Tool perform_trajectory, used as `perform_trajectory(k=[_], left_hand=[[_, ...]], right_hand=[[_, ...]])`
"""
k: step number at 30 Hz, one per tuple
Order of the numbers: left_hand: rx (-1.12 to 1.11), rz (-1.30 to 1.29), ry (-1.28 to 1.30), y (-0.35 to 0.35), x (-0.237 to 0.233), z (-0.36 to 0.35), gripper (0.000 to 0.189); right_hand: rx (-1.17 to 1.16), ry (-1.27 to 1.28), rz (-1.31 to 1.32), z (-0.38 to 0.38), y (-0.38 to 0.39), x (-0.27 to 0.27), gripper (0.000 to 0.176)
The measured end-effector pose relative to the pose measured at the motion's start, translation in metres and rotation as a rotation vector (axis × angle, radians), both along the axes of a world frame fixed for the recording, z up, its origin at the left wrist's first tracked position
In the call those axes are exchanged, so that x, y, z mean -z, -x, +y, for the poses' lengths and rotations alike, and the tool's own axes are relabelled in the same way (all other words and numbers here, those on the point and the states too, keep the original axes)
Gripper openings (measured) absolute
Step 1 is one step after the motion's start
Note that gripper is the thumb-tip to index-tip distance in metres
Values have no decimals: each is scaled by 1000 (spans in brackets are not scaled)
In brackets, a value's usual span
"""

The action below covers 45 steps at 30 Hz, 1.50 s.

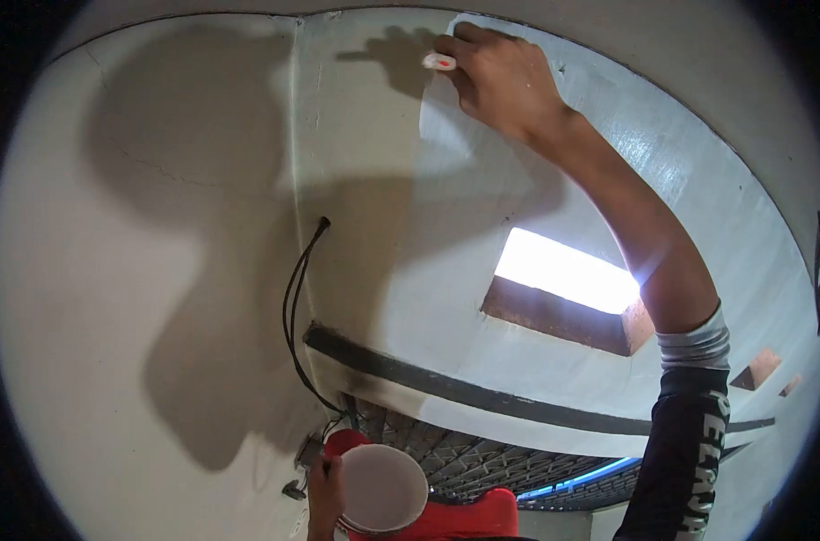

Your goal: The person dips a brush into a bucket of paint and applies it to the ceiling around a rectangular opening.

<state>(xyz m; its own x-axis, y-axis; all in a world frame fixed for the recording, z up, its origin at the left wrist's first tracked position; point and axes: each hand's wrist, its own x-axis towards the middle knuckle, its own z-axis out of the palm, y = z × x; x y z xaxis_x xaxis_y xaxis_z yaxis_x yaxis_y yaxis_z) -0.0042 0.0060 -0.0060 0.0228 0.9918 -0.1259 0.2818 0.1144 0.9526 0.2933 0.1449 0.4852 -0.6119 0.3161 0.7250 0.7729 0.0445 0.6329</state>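
High on the wall (464, 194), my right hand (509, 81) is closed around a paintbrush (439, 61). Only the white handle end with a red mark shows; its bristles are hidden behind my fingers. Around that hand the surface is wet-looking and whiter, bordering a duller cream area on the left. Low in the view, my left hand (324, 491) grips the side of a round white paint container (383, 487), whose pale inside faces me.
A bright rectangular opening (568, 270) pierces the wall below my right forearm. Black cables (290, 311) hang from a hole near the corner. A dark ledge (482, 389) runs above a metal lattice (491, 460). Something red (482, 518) lies beneath the container.
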Motion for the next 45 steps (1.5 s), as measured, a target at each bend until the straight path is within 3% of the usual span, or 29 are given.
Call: perform_trajectory(k=[3,6,9,11,13,16,19,21,23,25,28,31,33,34,37,39,41,45], left_hand=[[-4,57,-58,-2,-10,-3,32],[9,23,-84,-2,-16,-4,34],[-5,55,-23,-2,-7,-2,35],[5,43,-40,-3,-15,-3,34],[17,34,-59,-3,-18,-3,33],[15,0,-66,-2,-15,-3,32],[-7,5,2,-3,-12,-2,32],[-12,4,-1,-3,-15,-3,32],[-14,14,-5,-2,-6,-1,32],[-16,21,-9,-2,0,-1,33],[-18,7,-62,-3,-7,-2,32],[8,50,-47,-1,10,2,32],[11,9,-41,-2,8,1,31],[14,11,-43,-3,6,0,31],[-8,2,-49,-5,2,-1,31],[5,-6,-80,-3,8,1,30],[10,21,-79,-4,5,0,29],[9,62,-40,-6,-14,-4,29]], right_hand=[[-20,-81,-210,3,4,12,24],[44,-42,-182,16,-10,61,30],[12,196,-69,2,0,114,31],[12,504,98,-3,8,126,28],[-119,516,224,0,0,110,24],[65,488,253,-4,-13,69,24],[68,295,152,-8,-13,33,29],[46,38,-45,-7,-11,13,33],[13,10,-113,-15,-8,-3,26],[-19,-19,-185,-16,-13,-4,20],[-13,-50,-212,-6,-38,24,34],[-76,118,-159,-21,-42,74,33],[27,424,69,-36,-32,84,26],[-40,496,203,-43,-30,81,24],[-88,381,210,-37,-49,58,16],[-124,309,170,-46,-49,29,20],[124,172,-5,-52,-47,4,30],[97,17,-194,-42,-47,-12,31]])
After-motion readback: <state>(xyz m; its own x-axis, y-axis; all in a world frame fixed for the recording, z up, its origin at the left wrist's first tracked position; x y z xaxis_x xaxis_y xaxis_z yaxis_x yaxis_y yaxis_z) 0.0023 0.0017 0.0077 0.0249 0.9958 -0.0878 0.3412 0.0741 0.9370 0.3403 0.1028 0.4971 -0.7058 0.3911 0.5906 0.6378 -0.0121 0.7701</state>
